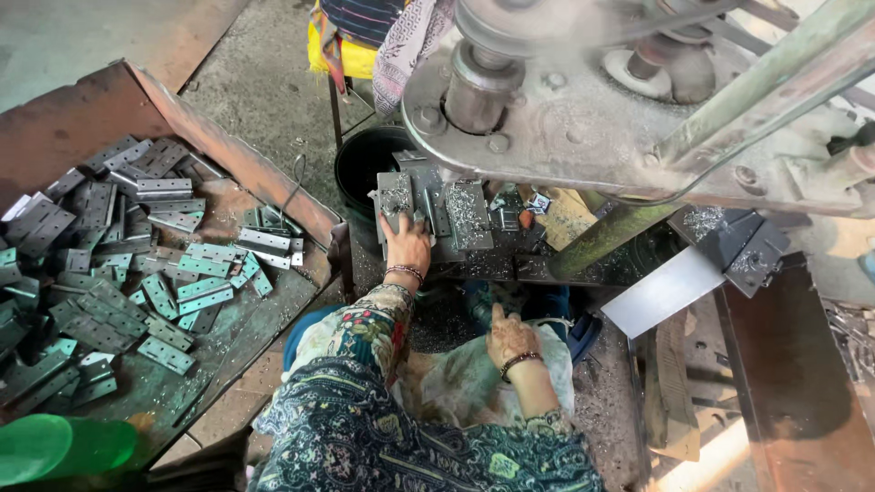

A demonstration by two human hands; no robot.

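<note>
My left hand [406, 244] reaches forward onto the work table of a drill press [547, 118]. Its fingers grip the lower edge of a grey metal hinge plate [394, 193] dusted with metal shavings. More hinge plates [468, 214] lie beside it on the table under the spindle [476, 87]. My right hand [510, 339], with a bangle at the wrist, rests on the pale cloth [456, 383] over my lap, holding nothing. Both forearms are in patterned sleeves.
A rusty tray [228, 150] at the left holds several grey hinges [137, 264]. A black bucket [360, 164] stands behind it. A shiny steel plate [663, 292] and a rusty bin [793, 383] are at the right. A green plastic object [55, 446] lies at bottom left.
</note>
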